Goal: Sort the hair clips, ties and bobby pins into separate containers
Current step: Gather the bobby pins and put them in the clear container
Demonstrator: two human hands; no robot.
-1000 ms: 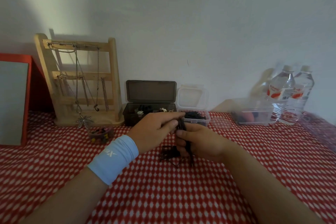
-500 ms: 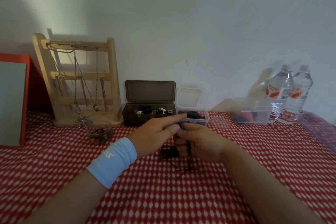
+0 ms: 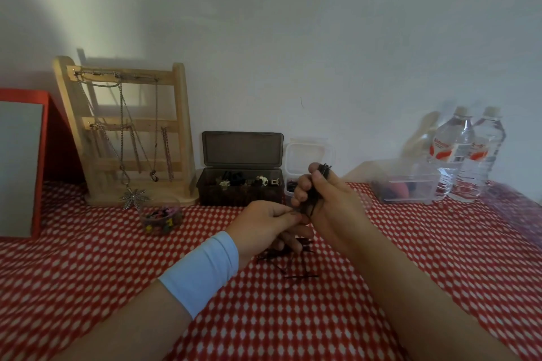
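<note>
The surface (image 3: 117,272) lay under a red cloth with a small white diamond pattern. At its far left a red-framed panel (image 3: 20,167) with a grey face leaned toward the wall. Beside it stood a wooden jewellery stand (image 3: 181,132) hung with chains, one ending in a silver leaf pendant. At the far right two clear water bottles (image 3: 451,155) stood side by side. Their labels were red and white, but the writing was too blurred for me to read.

A dark box (image 3: 240,190) sat against the wall with its lid up and hair clips inside. To the right, in front of the bottles, a clear container (image 3: 410,187) held dark and red pieces. Between those two stood a small clear tub (image 3: 308,152) with its lid raised, partly hidden behind my hand. A round clear cup (image 3: 161,218) of coloured clips stood in front of the stand.

My right grip (image 3: 334,202) was raised above the surface, fingers curled round a bundle of bobby pins (image 3: 322,168) whose tips stuck out above my thumb. My left grip (image 3: 261,226) pinched the bundle's lower end, and I could see no lettering on the pale blue wristband (image 3: 202,269) at that wrist. A few loose pins (image 3: 302,275) lay on the cloth just below both hands.
</note>
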